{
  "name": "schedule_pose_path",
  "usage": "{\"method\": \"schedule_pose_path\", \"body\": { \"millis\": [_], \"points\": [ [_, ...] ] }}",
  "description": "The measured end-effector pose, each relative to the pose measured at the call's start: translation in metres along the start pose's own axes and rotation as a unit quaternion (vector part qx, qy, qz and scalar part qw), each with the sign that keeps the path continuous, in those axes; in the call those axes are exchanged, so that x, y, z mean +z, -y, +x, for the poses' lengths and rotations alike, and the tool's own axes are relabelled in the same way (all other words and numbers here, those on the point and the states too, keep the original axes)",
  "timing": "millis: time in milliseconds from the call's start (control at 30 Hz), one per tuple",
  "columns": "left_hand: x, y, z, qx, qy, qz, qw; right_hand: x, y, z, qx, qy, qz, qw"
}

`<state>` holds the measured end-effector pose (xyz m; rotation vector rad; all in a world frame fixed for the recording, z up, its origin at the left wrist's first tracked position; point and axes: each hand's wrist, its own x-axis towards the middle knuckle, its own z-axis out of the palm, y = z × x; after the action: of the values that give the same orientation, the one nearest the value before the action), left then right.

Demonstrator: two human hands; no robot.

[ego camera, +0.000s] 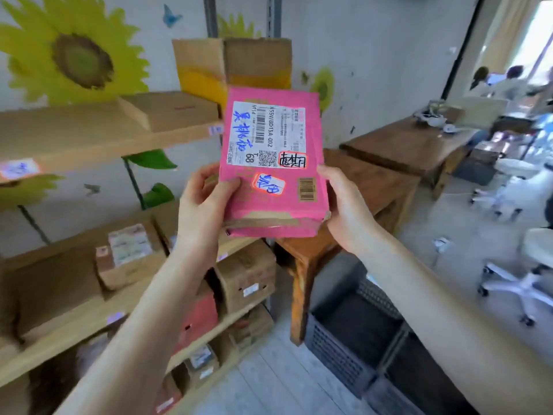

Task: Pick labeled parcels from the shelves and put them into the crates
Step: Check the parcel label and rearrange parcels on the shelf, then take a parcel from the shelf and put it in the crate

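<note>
A flat pink parcel [269, 187] with a white shipping label and blue handwriting is held up in mid-air, in front of the shelves. My left hand [200, 211] grips its lower left edge, thumb on the front face. My right hand [347, 211] holds its lower right edge, fingers behind it. The wooden shelves [89, 145] on the left carry several brown cardboard parcels, such as one labeled box [128, 256] on the middle shelf. Dark plastic crates [353, 348] stand on the floor at the lower right, below the parcel.
A wooden table [374, 181] stands just right of the shelves, above the crates. A second table [410, 145] with cables is farther back. White swivel chairs [526, 283] stand at the right. People sit in the far right background. A tall cardboard box [230, 64] tops the shelf.
</note>
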<state>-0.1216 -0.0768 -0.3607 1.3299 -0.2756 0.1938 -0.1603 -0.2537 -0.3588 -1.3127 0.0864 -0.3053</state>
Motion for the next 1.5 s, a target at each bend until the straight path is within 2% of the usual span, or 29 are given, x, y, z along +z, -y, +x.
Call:
{"method": "schedule_pose_path", "body": {
  "millis": [167,300,400,500,633,800,867,933,1033,1133,1200,1367,1500],
  "points": [
    [0.148,0.083,-0.042,-0.071,0.088,-0.008,0.994,-0.168,-0.014,-0.018,0.057,-0.116,-0.008,0.992],
    [0.248,0.148,-0.070,-0.159,0.184,-0.013,0.970,-0.285,-0.027,-0.036,0.112,-0.189,-0.032,0.975],
    [0.312,0.203,-0.086,-0.246,0.278,-0.001,0.929,-0.362,-0.050,-0.047,0.169,-0.262,-0.026,0.950],
    [0.365,0.268,-0.102,-0.306,0.365,0.014,0.879,-0.430,-0.084,-0.055,0.245,-0.337,-0.034,0.908],
    [0.425,0.367,-0.124,-0.403,0.426,0.053,0.808,-0.512,-0.152,-0.057,0.324,-0.430,0.008,0.842],
    [0.472,0.511,-0.163,-0.508,0.373,0.169,0.758,-0.602,-0.271,-0.048,0.396,-0.518,0.089,0.753],
    [0.484,0.570,-0.181,-0.563,0.360,0.201,0.716,-0.634,-0.323,-0.045,0.424,-0.532,0.095,0.726],
    [0.491,0.631,-0.199,-0.620,0.328,0.222,0.677,-0.663,-0.380,-0.043,0.444,-0.537,0.090,0.712],
    [0.499,0.725,-0.230,-0.708,0.218,0.208,0.639,-0.705,-0.474,-0.041,0.462,-0.536,0.076,0.703],
    [0.500,0.828,-0.262,-0.727,0.112,0.205,0.646,-0.750,-0.576,-0.033,0.468,-0.530,0.059,0.704],
    [0.500,0.894,-0.281,-0.722,0.075,0.202,0.658,-0.777,-0.639,-0.023,0.463,-0.528,0.050,0.710],
    [0.506,1.020,-0.307,-0.674,0.068,0.242,0.695,-0.841,-0.758,0.012,0.420,-0.511,0.033,0.749],
    [0.508,1.050,-0.314,-0.666,0.110,0.234,0.700,-0.867,-0.788,0.023,0.428,-0.498,-0.007,0.754]
  ]
}}
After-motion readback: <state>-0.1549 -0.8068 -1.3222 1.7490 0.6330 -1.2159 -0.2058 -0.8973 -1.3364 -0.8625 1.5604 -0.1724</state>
